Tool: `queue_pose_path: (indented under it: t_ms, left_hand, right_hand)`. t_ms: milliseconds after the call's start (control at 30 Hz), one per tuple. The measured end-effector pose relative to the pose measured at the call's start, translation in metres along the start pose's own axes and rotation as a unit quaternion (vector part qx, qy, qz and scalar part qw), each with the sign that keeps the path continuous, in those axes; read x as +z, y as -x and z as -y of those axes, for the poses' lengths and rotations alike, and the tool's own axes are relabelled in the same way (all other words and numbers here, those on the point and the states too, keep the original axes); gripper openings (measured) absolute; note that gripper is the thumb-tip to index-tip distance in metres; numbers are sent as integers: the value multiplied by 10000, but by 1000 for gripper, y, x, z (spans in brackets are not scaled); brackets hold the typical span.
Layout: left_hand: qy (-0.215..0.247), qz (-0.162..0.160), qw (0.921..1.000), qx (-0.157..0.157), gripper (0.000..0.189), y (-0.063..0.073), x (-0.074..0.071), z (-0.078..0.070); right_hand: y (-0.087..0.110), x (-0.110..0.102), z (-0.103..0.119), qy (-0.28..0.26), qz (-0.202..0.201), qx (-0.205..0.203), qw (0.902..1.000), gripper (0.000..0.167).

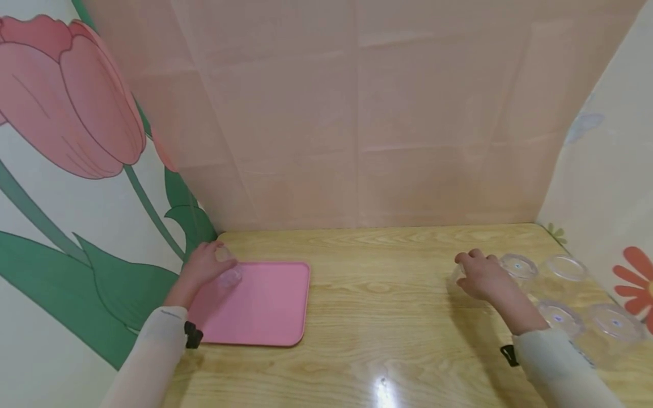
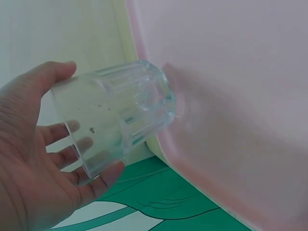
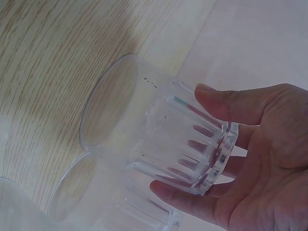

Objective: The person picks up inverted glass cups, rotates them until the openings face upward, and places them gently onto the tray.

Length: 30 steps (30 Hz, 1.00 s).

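Observation:
My left hand (image 1: 206,265) holds a clear drinking glass (image 2: 115,118) by its rim end, thumb on one side and fingers on the other. Its thick base faces the pink tray (image 1: 265,306) close to the back left corner; whether it touches is hard to tell. On the right, my right hand (image 1: 482,279) grips another clear glass (image 3: 159,125) around its ridged base. That glass is upside down, its rim toward the wooden table (image 1: 382,317). A neighbouring glass (image 3: 115,202) stands close beside it in the right wrist view.
Several more upside-down clear glasses stand in rows at the table's right side, among them one at the back (image 1: 518,266) and one in front (image 1: 614,322). A pink sheet (image 1: 357,124) hangs behind the table. Painted walls border both sides.

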State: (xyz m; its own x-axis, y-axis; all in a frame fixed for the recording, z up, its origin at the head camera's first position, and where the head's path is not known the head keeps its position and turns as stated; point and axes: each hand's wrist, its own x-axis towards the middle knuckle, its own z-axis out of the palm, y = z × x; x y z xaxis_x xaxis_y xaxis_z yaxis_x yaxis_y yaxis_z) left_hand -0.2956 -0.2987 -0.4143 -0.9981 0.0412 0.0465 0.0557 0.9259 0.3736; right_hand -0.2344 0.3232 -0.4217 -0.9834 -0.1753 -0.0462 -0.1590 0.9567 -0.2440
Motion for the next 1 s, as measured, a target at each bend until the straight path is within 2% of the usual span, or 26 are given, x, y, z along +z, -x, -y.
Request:
queue_pose_path:
  t_ms: [267,633,1000]
  left_hand:
    - [-13,155,9995,-268,80,-3,1,9]
    - [-67,103,9997,-234,81,-6,2,14]
    - [-164,231,9989,-361,83,-11,4,19]
  right_hand:
    - [0,2,-1,28,-51,-59,10000,49]
    - [0,-1,2,13,-15,-15,10000,50]
    - [3,0,2,-52,-9,40,10000,50]
